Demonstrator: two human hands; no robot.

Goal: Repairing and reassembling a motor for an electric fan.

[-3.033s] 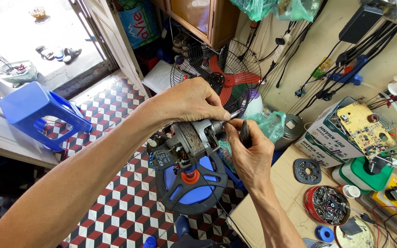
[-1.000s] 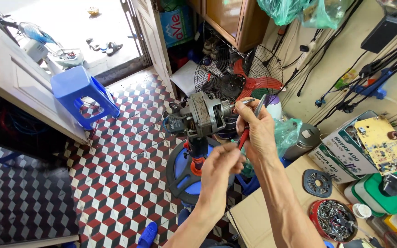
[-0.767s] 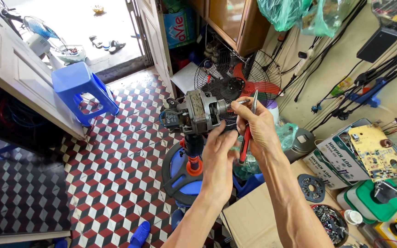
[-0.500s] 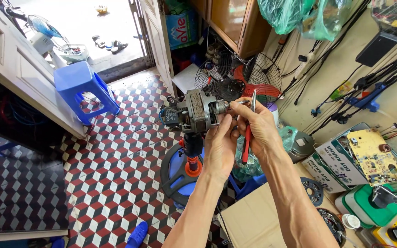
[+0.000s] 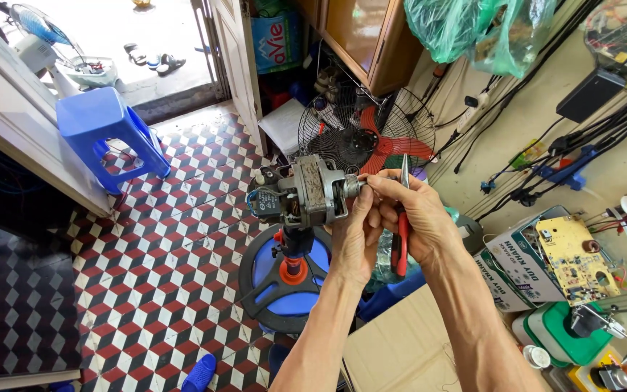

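Note:
A bare grey fan motor (image 5: 305,192) stands on a pole above a round blue and black fan base (image 5: 284,279). My left hand (image 5: 355,236) is cupped under the motor's front end, near its shaft. My right hand (image 5: 414,212) holds red-handled pliers (image 5: 403,218) upright in the palm while its fingertips pinch at the motor's shaft tip. Both forearms reach up from the bottom of the view.
A fan with red blades in a wire cage (image 5: 363,134) leans behind the motor. A blue plastic stool (image 5: 109,134) stands left on the checkered floor (image 5: 161,254). A cardboard box (image 5: 393,348), a circuit board (image 5: 573,254) and tool clutter lie right. An open doorway (image 5: 161,51) is ahead.
My left hand rose from below and came to cup the motor's front end. My right hand stayed at the shaft with the pliers. The view shifted slightly left.

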